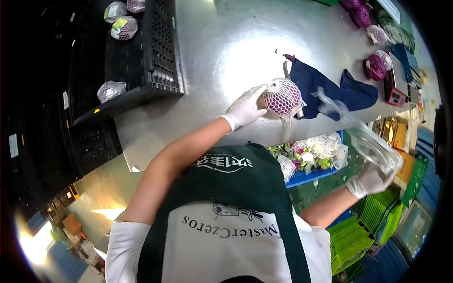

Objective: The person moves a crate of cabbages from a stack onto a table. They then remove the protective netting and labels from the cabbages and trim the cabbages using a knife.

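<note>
My gloved left hand (245,109) is closed on the side of a round purple vegetable (282,97) in white foam netting, above the metal table. Off to the right, my gloved right hand (377,179) grips clear plastic (373,148), which stretches up and left over the table edge. A dark blue cloth (321,89) lies just beyond the netted vegetable. Between cloth and vegetable, a curved metallic piece (286,70) shows in part; the rest of it is hidden.
At the left, a black crate (163,61) holds wrapped vegetables (124,28). Purple vegetables (375,67) sit at the right near a red scale (395,89). Below the table edge, a blue tray (306,178) holds trimmings and netting. Green crates (351,240) stand at lower right.
</note>
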Available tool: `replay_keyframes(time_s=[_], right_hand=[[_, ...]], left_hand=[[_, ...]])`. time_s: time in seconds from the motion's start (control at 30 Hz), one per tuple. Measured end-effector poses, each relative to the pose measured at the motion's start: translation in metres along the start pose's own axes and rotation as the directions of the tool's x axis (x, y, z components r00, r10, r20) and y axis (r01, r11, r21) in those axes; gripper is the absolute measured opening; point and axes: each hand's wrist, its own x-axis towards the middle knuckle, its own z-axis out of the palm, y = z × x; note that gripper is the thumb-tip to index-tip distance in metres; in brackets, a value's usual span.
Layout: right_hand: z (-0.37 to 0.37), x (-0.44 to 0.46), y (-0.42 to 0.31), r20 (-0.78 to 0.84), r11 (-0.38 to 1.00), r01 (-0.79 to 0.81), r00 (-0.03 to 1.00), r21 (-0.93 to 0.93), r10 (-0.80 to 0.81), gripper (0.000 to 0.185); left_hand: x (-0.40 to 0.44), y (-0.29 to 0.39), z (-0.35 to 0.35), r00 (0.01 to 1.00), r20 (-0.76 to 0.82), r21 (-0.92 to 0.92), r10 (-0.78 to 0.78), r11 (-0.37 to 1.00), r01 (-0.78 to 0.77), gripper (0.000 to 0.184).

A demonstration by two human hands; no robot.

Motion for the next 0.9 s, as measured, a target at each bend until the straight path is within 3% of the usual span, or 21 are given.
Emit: replay_keyframes(time_s=[0.03,0.1,0.13,0.17,0.23,0.3,0.37,0.4,0.43,0.47,0.5,0.53,0.57,0.6,0.63,0.7,0.77,0.8,0.9], right_hand=[[-0.016,0.010,-0.016,0.037,0.998,0.021,0.999,-0.053,-0.019,0.046],[-0.090,0.052,-0.036,0.156,0.992,-0.079,0.983,-0.097,0.094,0.042],[-0.149,0.085,-0.033,0.131,0.912,-0.127,0.973,-0.389,0.191,0.042],[-0.205,0.103,-0.023,0.077,0.746,-0.166,0.957,-0.645,0.279,0.041],[-0.269,0.100,0.002,-0.001,0.325,-0.080,0.971,-0.942,0.238,0.041],[-0.299,0.100,0.022,-0.041,-0.183,-0.010,0.985,-0.983,0.170,0.042],[-0.157,0.043,0.048,0.099,0.186,0.071,0.984,-0.980,0.147,0.040],[-0.091,0.013,0.061,0.235,0.294,0.179,0.958,-0.939,0.165,0.038],[-0.053,-0.005,0.080,0.320,0.370,0.212,0.911,-0.905,0.260,0.036],[-0.027,-0.016,0.107,0.496,0.583,0.249,0.811,-0.773,0.311,0.035],[-0.002,-0.030,0.132,0.532,0.662,0.160,0.741,-0.732,0.410,0.036],[0.020,-0.045,0.156,0.611,0.654,0.250,0.678,-0.714,0.409,0.039],[0.026,-0.055,0.184,0.677,0.528,0.453,0.628,-0.719,0.384,0.043],[0.031,-0.069,0.208,0.660,0.426,0.504,0.585,-0.751,0.472,0.049],[0.047,-0.091,0.203,0.690,0.247,0.653,0.607,-0.716,0.394,0.053],[0.073,-0.111,0.180,0.745,0.276,0.708,0.522,-0.650,0.415,0.060],[0.094,-0.133,0.157,0.543,0.372,0.416,0.450,-0.830,0.709,0.063],[0.089,-0.145,0.162,0.623,0.353,0.544,0.465,-0.761,0.629,0.063],[0.088,-0.145,0.172,0.493,0.354,0.366,0.424,-0.861,0.760,0.052]], left_hand=[[0.001,-0.003,0.000,1.000,-0.003,-0.045,-0.013,0.999,0.013,0.082],[-0.001,0.003,-0.011,1.000,-0.001,-0.244,-0.008,0.970,0.007,0.089],[-0.001,-0.002,-0.012,1.000,-0.011,-0.232,-0.024,0.973,0.020,0.091],[0.000,-0.009,-0.012,0.999,-0.021,-0.220,-0.040,0.975,0.034,0.092],[0.003,-0.014,-0.011,0.997,-0.027,-0.256,-0.071,0.965,0.061,0.094],[0.005,-0.014,-0.010,0.994,-0.011,-0.339,-0.105,0.936,0.095,0.094],[0.006,-0.002,-0.011,0.978,0.068,-0.529,-0.196,0.824,0.202,0.091],[0.010,0.005,-0.011,0.962,0.114,-0.588,-0.248,0.763,0.267,0.091],[0.015,0.011,-0.009,0.942,0.164,-0.641,-0.295,0.694,0.328,0.090],[0.022,-0.004,0.005,0.934,0.170,-0.664,-0.315,0.663,0.345,0.083],[0.024,0.003,0.006,0.881,0.238,-0.651,-0.409,0.606,0.457,0.081],[0.025,0.014,0.003,0.814,0.301,-0.629,-0.496,0.538,0.561,0.078],[0.025,0.022,0.001,0.735,0.359,-0.604,-0.575,0.457,0.653,0.076],[0.019,0.026,-0.001,0.753,0.396,-0.649,-0.525,0.420,0.634,0.073],[0.016,0.017,0.000,0.760,0.406,-0.690,-0.507,0.375,0.619,0.076],[0.002,0.019,-0.008,0.784,0.350,-0.799,-0.513,0.273,0.536,0.072],[-0.006,0.004,-0.014,0.871,0.332,-0.900,-0.363,0.156,0.408,0.065],[-0.013,-0.004,-0.017,0.876,0.327,-0.878,-0.355,0.229,0.420,0.064],[-0.028,-0.008,-0.023,0.885,0.350,-0.838,-0.306,0.320,0.442,0.061]])
